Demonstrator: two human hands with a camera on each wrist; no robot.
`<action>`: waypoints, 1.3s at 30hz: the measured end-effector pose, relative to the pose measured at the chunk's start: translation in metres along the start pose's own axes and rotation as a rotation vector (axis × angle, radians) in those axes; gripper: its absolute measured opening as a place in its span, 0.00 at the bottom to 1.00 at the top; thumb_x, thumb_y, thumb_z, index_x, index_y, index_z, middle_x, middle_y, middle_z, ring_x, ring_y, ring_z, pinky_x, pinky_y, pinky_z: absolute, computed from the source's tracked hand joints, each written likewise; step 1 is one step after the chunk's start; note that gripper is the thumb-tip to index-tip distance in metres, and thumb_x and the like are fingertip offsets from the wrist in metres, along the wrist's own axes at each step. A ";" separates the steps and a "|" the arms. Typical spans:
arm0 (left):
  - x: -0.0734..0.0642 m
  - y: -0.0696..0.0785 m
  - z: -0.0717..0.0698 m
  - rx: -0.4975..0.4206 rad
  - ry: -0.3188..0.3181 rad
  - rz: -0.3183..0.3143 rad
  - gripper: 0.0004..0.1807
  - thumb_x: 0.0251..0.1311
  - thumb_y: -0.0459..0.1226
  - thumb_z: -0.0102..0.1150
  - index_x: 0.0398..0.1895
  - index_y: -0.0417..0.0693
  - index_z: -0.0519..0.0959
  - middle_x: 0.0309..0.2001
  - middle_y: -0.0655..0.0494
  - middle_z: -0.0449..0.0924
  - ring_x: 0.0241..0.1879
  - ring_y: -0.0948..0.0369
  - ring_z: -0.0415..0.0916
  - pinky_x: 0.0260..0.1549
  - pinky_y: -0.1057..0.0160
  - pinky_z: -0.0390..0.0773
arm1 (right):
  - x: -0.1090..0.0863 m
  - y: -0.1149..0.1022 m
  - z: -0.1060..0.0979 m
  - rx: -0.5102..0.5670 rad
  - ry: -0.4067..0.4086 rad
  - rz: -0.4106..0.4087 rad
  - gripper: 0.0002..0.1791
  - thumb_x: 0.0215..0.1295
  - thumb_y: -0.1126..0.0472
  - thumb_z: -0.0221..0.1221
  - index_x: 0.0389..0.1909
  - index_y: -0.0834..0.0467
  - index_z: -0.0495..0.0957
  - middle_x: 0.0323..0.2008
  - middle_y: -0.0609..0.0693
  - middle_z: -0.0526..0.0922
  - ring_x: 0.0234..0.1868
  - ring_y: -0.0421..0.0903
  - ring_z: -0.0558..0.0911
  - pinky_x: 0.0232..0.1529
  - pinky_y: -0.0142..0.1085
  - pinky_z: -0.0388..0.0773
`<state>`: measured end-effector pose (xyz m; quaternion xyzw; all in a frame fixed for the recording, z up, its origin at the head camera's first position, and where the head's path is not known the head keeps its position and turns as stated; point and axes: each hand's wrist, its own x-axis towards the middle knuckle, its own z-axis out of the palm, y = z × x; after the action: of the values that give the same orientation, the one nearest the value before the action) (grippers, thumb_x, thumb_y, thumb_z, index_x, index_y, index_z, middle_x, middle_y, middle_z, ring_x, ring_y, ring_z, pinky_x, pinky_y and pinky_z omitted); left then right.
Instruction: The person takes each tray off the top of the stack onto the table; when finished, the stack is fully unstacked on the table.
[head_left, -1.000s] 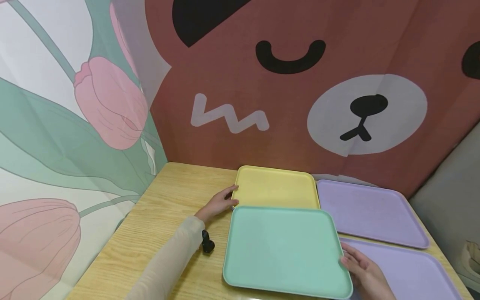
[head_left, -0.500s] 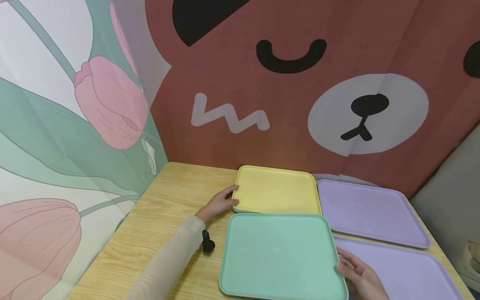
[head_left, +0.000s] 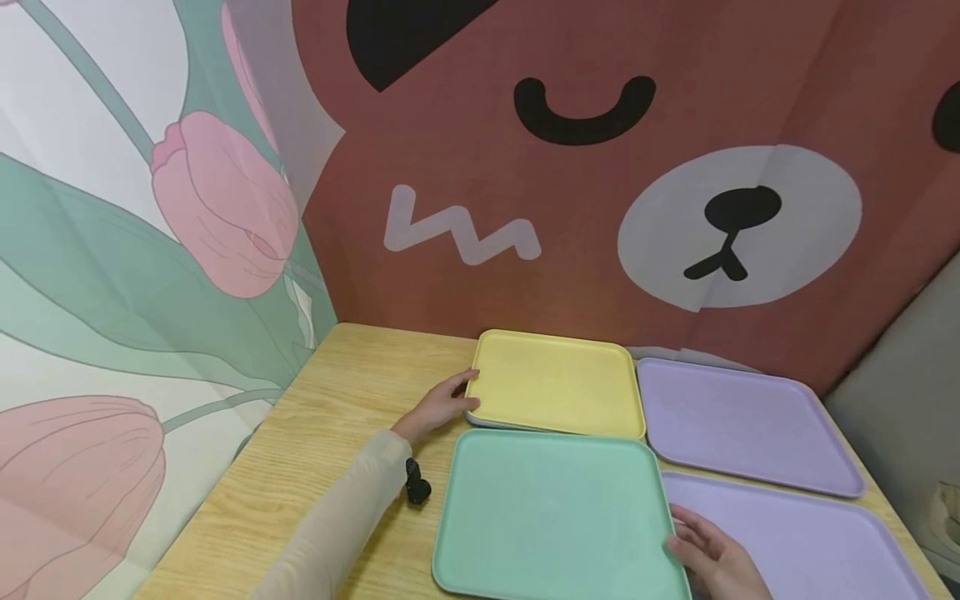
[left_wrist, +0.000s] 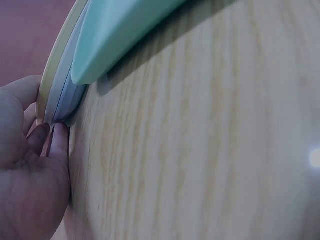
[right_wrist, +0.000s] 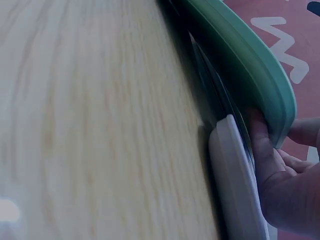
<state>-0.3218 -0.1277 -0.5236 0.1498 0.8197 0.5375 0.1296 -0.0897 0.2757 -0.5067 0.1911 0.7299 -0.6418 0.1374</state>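
Note:
My left hand (head_left: pixel 437 406) holds the left edge of a tray stack with a yellow tray (head_left: pixel 558 382) on top. The left wrist view shows pale bluish layers (left_wrist: pixel 64 82) below the yellow rim, with fingertips on the stack's edge. A mint-green tray (head_left: pixel 558 517) lies in front of the stack, nearer me. My right hand (head_left: pixel 716 554) grips its right edge, thumb above and fingers beneath. In the right wrist view, that green edge (right_wrist: pixel 250 65) is raised off the table, beside a pale tray edge (right_wrist: pixel 235 175).
Two purple trays lie to the right, one at the back (head_left: pixel 750 425) and one nearer (head_left: pixel 810 533), partly behind my right hand. The light wooden table (head_left: pixel 375 367) extends left. Behind it hangs a brown bear-face backdrop (head_left: pixel 450 292). A small black object (head_left: pixel 417 483) sits by my left sleeve.
The green tray has moved toward me and slightly left with my right hand, uncovering the front edge of the yellow tray. My left hand has stayed in place.

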 end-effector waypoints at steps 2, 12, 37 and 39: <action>0.000 0.000 0.000 -0.003 -0.001 -0.003 0.35 0.71 0.41 0.60 0.79 0.53 0.61 0.81 0.50 0.49 0.78 0.48 0.51 0.74 0.49 0.57 | 0.000 0.000 0.002 -0.048 0.025 -0.011 0.43 0.69 0.53 0.64 0.74 0.71 0.57 0.49 0.59 0.85 0.45 0.55 0.87 0.43 0.51 0.85; -0.001 0.002 -0.001 -0.022 -0.008 -0.008 0.35 0.71 0.40 0.60 0.79 0.52 0.60 0.81 0.49 0.48 0.78 0.47 0.50 0.74 0.48 0.58 | -0.003 -0.003 -0.001 -0.158 -0.069 -0.097 0.41 0.72 0.51 0.61 0.72 0.76 0.59 0.50 0.64 0.85 0.43 0.55 0.88 0.40 0.48 0.86; -0.002 0.003 0.001 0.006 0.002 -0.003 0.34 0.72 0.41 0.59 0.79 0.52 0.61 0.81 0.49 0.49 0.77 0.47 0.53 0.73 0.48 0.60 | 0.009 -0.041 -0.012 -0.332 -0.023 -0.385 0.24 0.74 0.66 0.57 0.64 0.75 0.70 0.51 0.61 0.85 0.39 0.38 0.86 0.37 0.36 0.85; -0.002 0.003 0.002 0.003 0.004 -0.001 0.34 0.72 0.41 0.59 0.79 0.52 0.61 0.81 0.49 0.49 0.77 0.47 0.54 0.73 0.48 0.60 | 0.014 -0.042 -0.012 -0.331 -0.039 -0.444 0.23 0.72 0.68 0.57 0.64 0.76 0.70 0.51 0.62 0.84 0.40 0.36 0.85 0.38 0.36 0.85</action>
<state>-0.3190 -0.1261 -0.5217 0.1484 0.8209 0.5364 0.1282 -0.1208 0.2850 -0.4739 -0.0111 0.8461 -0.5317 0.0365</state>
